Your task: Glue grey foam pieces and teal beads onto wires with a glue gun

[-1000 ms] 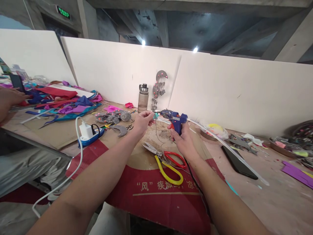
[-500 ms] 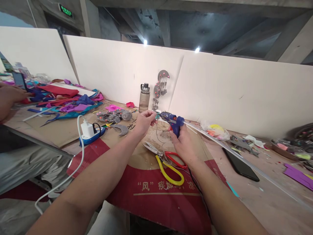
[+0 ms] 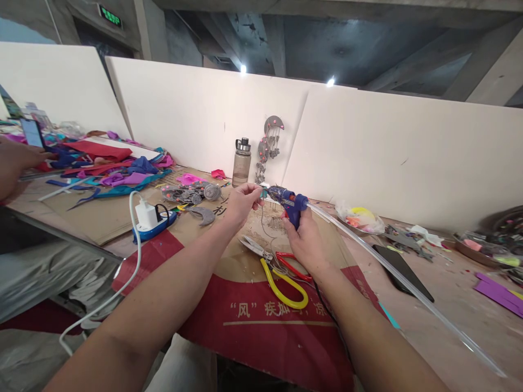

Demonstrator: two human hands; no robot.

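Note:
My right hand (image 3: 306,237) is wrapped round the handle of a blue glue gun (image 3: 292,204), its nozzle pointing left. A long clear glue stick (image 3: 376,256) runs out of its back toward the lower right. At the nozzle, my left hand (image 3: 245,201) pinches a small teal piece (image 3: 264,193), partly hidden by the fingers. A thin cord (image 3: 263,220) hangs below that piece. Under the hands, scissors (image 3: 281,283) with one yellow and one red handle lie on the cardboard (image 3: 253,348).
A water bottle (image 3: 242,163) and a grey moon-shaped hanging ornament (image 3: 273,125) stand by the white board. A power strip (image 3: 153,226) with a white plug sits left, a black phone (image 3: 402,272) right. Another person's hand (image 3: 16,163) is at the far left, near fabric scraps (image 3: 122,174).
The tail of the glue stick now lies at a steeper slant, its end lower and nearer. Both hands stay almost in place.

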